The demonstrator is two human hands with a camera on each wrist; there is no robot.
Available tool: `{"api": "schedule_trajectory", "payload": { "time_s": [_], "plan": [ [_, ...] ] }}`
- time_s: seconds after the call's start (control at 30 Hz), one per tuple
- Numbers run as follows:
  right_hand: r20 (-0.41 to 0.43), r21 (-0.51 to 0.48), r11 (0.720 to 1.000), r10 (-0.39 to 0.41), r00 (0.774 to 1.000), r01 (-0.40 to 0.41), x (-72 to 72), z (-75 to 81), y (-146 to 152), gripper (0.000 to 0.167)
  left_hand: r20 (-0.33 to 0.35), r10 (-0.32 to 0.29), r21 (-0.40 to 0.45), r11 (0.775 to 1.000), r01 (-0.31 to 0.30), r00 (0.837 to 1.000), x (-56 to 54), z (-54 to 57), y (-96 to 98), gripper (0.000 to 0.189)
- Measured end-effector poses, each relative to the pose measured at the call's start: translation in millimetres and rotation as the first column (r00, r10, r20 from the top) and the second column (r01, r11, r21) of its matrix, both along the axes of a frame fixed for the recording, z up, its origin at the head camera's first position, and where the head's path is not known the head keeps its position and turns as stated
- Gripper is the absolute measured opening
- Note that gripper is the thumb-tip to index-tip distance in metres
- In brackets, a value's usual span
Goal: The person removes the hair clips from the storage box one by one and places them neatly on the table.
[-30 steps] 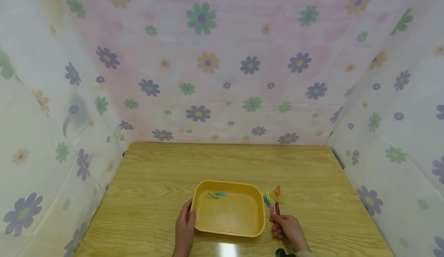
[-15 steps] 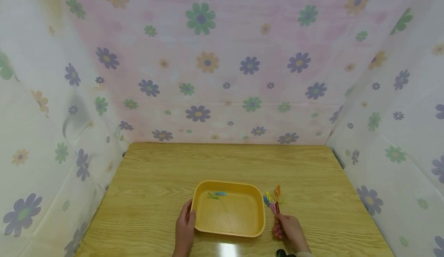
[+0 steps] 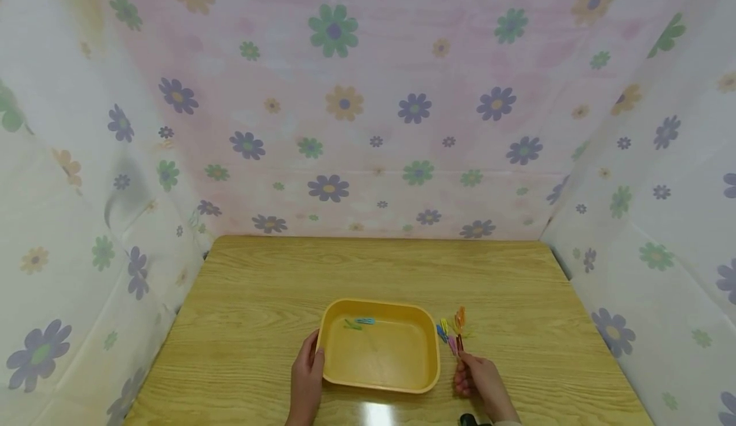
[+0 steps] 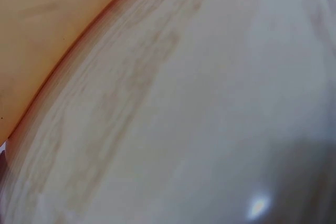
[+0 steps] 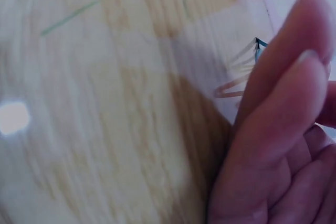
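Observation:
My left hand (image 3: 306, 375) grips the left side of a shallow yellow plastic tray (image 3: 379, 389), thumb at the rim. Inside the tray, near its back left corner, lie a light blue hair clip (image 3: 365, 320) and a thin green one (image 3: 353, 326). Right of the tray, my right hand (image 3: 482, 378) pinches the near end of a dark red hair clip (image 3: 460, 343) between thumb and forefinger. A pink clip (image 3: 452, 344) lies right beside it. In the right wrist view the forefinger and thumb (image 5: 286, 108) cover most of the clips.
Beyond the right hand lie a blue clip (image 3: 441, 333), a yellow clip (image 3: 444, 326) and an orange item (image 3: 460, 318), close together. The wooden table (image 3: 259, 285) is walled by flowered cloth (image 3: 368, 158). The left wrist view shows the tray's outer wall (image 4: 47, 19).
My right hand has shifted slightly right, from the pink clip to the dark red one; the pink clip now lies against it. The left hand and tray have stayed put.

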State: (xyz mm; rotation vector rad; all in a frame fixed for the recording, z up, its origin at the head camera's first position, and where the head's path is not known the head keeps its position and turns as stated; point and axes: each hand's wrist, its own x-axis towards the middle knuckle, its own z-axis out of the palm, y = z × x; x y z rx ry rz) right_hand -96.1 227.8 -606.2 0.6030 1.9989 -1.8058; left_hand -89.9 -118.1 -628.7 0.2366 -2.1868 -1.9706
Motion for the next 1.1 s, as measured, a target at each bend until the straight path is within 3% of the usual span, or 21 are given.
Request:
{"api": "schedule_trajectory", "payload": {
  "time_s": [0.17, 0.53, 0.93, 1.1],
  "plan": [
    [-0.01, -0.015, 1.0, 0.012, 1.0, -0.012, 0.7, 3.7, 1.8, 0.038, 0.001, -0.001, 0.002, 1.0, 0.001, 1.0, -0.5, -2.1, -0.1, 0.032],
    [-0.082, 0.095, 0.995, 0.051, 0.995, -0.043, -6.5, 25.7, 3.1, 0.042, 0.021, -0.02, 0.042, 0.999, 0.02, 1.0, 0.0, -3.0, -1.3, 0.035],
    [-0.163, 0.092, 0.991, 0.107, 0.981, -0.093, -14.9, 46.7, -8.4, 0.047, 0.017, -0.021, 0.034, 0.999, 0.021, 1.0, -0.1, -4.4, -1.7, 0.035],
    [-0.174, 0.09, 0.987, 0.144, 0.974, -0.13, -16.3, 51.3, -11.5, 0.042, 0.016, -0.014, 0.029, 1.0, 0.013, 1.0, 0.0, -4.0, -1.9, 0.034]
  ]
}}
